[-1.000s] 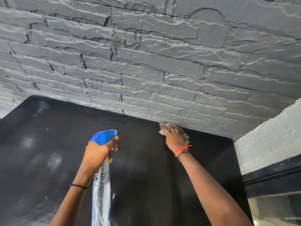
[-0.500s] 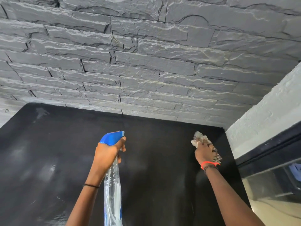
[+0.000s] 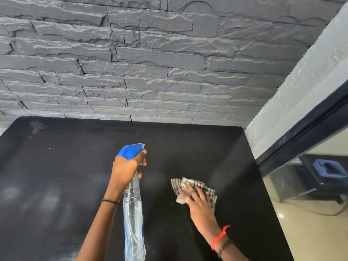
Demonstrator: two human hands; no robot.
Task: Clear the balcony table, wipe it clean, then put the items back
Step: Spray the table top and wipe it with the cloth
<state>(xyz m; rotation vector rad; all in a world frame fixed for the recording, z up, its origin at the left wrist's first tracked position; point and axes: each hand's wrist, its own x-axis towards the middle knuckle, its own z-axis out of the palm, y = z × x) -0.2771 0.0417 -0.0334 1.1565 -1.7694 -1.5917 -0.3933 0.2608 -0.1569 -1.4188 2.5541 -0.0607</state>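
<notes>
While a wall point(image 3: 150, 63) of grey stone slabs fills the view beyond the table point(image 3: 56, 176), the black tabletop spreads across the lower part, w/ pale hazy smears on its left half and far-left corner. Off the table's right edge stand a rough white pillar point(image 3: 301, 81) and a dark window frame point(image 3: 310, 132). A blue item point(image 3: 330, 167) shows thru the glass, too dim to identify. Over the table's centre is the bottle point(image 3: 133, 213), clear body and blue spray head, nozzle toward the wall, base cut off at the bottom of the view. The left hand point(image 3: 126, 170) grips its neck, fingers curled round. The right hand point(image 3: 199, 202) lies flat on the table's right part, fingers straight, pressing the cloth point(image 3: 188, 184). The cloth is a crumpled striped rag touching the tabletop, approx. midway btw. near & far edges. A red band point(image 3: 219, 237) and dark beads circle the right wrist, a thin black band point(image 3: 110, 202) the left.
</notes>
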